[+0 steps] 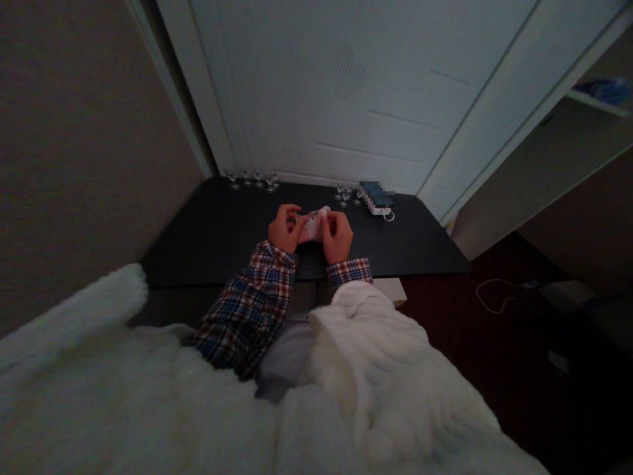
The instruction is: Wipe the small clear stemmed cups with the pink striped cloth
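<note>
Above the dark tabletop (217,231), my left hand (285,229) and my right hand (337,236) are close together. Between them is a pink and white cloth (312,227), pinched by the fingers of both. Something shiny shows at its upper edge, too small and dim to make out. Behind my left hand stands a row of small clear stemmed glasses (258,180). Another group of small glasses (344,195) is behind my right hand, beside a phone-like blurred item (378,196) lying on a white object with a ring.
A white panelled door (306,86) rises right behind the table, and a wall (99,132) is on the left. Below the table's front edge a white box (391,289) shows. A white cable (494,310) lies on the floor at right. White fluffy fabric (148,402) covers my lap and arms.
</note>
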A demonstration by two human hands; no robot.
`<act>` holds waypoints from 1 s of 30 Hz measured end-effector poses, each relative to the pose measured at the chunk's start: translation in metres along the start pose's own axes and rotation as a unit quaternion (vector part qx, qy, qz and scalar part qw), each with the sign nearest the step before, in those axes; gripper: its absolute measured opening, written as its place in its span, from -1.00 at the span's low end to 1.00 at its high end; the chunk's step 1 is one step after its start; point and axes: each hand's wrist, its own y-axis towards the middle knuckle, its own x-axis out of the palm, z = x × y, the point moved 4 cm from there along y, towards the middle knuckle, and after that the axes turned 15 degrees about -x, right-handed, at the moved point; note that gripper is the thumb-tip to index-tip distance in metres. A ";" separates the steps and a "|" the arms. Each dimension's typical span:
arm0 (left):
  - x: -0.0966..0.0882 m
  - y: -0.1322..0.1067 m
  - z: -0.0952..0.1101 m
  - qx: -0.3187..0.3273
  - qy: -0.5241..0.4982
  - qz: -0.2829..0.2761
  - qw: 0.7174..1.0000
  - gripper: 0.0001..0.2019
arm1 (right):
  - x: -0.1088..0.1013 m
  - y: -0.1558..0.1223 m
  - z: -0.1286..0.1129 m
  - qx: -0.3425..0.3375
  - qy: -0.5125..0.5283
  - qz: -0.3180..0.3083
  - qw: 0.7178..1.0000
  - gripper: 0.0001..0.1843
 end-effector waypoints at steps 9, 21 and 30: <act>-0.004 -0.001 0.008 0.046 0.037 0.013 0.998 -0.74 | 0.003 -0.001 -0.001 0.046 0.024 -0.030 0.998 -0.68; -0.005 0.000 0.005 -0.009 0.006 0.029 1.000 -0.66 | 0.002 -0.001 -0.001 0.073 0.021 -0.039 0.996 -0.66; 0.001 0.001 0.005 -0.050 0.030 -0.050 0.997 -0.69 | -0.002 0.001 -0.004 0.082 -0.001 -0.035 0.996 -0.62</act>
